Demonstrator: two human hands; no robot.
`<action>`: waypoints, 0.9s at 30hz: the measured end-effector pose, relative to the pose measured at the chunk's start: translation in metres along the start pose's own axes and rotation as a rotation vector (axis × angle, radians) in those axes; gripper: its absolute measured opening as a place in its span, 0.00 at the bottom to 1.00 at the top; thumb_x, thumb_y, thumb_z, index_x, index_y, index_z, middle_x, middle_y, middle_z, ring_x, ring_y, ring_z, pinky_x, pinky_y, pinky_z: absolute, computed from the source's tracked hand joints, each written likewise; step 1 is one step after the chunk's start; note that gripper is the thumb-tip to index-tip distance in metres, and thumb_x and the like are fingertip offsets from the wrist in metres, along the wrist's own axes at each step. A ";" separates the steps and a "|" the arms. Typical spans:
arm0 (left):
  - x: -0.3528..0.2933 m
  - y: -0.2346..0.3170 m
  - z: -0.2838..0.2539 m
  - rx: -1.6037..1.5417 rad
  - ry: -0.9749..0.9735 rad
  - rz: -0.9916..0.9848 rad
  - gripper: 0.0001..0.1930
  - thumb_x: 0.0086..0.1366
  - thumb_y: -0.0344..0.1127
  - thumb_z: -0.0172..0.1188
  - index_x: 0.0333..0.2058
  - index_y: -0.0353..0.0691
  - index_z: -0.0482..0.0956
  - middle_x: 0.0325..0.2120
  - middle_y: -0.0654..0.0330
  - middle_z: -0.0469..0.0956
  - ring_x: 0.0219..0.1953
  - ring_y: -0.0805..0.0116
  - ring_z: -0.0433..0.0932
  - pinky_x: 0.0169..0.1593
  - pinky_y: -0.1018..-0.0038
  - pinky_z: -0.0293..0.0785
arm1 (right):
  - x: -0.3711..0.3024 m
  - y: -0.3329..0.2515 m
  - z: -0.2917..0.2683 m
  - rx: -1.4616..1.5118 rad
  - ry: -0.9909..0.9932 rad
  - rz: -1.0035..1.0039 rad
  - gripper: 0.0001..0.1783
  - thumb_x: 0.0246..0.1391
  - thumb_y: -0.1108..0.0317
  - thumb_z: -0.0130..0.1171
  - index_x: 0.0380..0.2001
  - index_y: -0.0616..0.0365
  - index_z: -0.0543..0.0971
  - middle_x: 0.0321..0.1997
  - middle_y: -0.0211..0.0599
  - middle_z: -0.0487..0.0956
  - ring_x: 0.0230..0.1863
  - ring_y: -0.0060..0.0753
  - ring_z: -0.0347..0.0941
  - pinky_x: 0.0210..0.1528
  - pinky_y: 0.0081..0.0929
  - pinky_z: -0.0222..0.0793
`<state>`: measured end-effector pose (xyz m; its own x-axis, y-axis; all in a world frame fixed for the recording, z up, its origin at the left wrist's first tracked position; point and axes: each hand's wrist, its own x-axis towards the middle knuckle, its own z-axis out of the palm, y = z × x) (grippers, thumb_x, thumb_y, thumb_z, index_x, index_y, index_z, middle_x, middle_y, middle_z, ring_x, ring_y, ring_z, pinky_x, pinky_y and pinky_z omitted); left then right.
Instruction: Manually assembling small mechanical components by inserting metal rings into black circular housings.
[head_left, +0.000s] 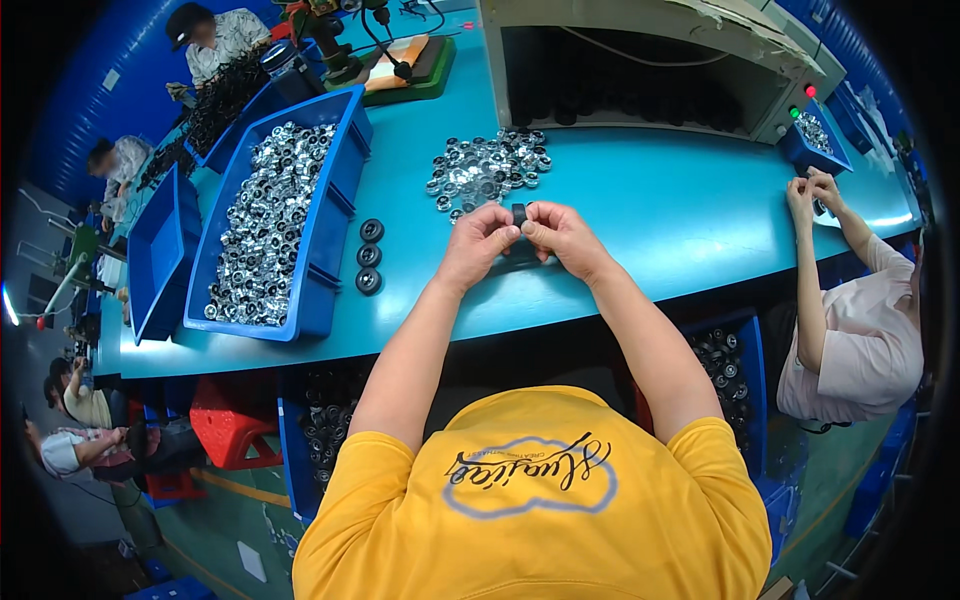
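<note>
In front of my chest, both hands meet over the table's near part. Fingers and thumb of my left hand and my right hand pinch a small black wheel between them, seen edge-on; the fingers cover part of it. Just beyond my hands lies a loose pile of small shiny round metal hubs. To the left of my left hand, three black wheels with metallic centres lie in a column on the table.
A blue bin full of shiny round parts stands left, beside another blue bin. A grey open-fronted machine stands at the back. Bins of dark wheels sit below the table edge. A co-worker works at right.
</note>
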<state>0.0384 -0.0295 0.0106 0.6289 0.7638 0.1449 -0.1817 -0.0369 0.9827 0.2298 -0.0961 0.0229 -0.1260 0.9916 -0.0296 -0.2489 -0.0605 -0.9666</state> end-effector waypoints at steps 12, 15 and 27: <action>-0.002 0.002 -0.005 -0.268 -0.063 -0.087 0.06 0.67 0.34 0.69 0.37 0.41 0.81 0.35 0.68 0.78 0.35 0.77 0.75 0.38 0.79 0.73 | -0.004 -0.008 0.009 -0.320 0.075 -0.160 0.08 0.63 0.64 0.66 0.35 0.54 0.78 0.28 0.20 0.72 0.28 0.12 0.68 0.25 0.18 0.68; -0.001 -0.004 -0.008 -0.212 -0.045 -0.069 0.06 0.67 0.34 0.69 0.37 0.40 0.81 0.35 0.67 0.79 0.34 0.77 0.75 0.37 0.80 0.73 | -0.002 -0.004 0.007 -0.280 0.055 -0.133 0.07 0.65 0.64 0.64 0.37 0.54 0.79 0.28 0.20 0.72 0.28 0.12 0.68 0.26 0.17 0.68; -0.004 0.009 0.000 -0.203 0.069 -0.090 0.11 0.71 0.37 0.65 0.44 0.36 0.83 0.28 0.66 0.78 0.28 0.77 0.74 0.32 0.79 0.72 | 0.000 -0.011 -0.001 -0.061 0.029 -0.063 0.12 0.69 0.60 0.61 0.47 0.57 0.81 0.29 0.20 0.75 0.25 0.12 0.67 0.28 0.16 0.66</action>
<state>0.0344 -0.0325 0.0191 0.5973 0.8009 0.0428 -0.2801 0.1583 0.9468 0.2337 -0.0949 0.0329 -0.0843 0.9961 0.0251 -0.1967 0.0081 -0.9804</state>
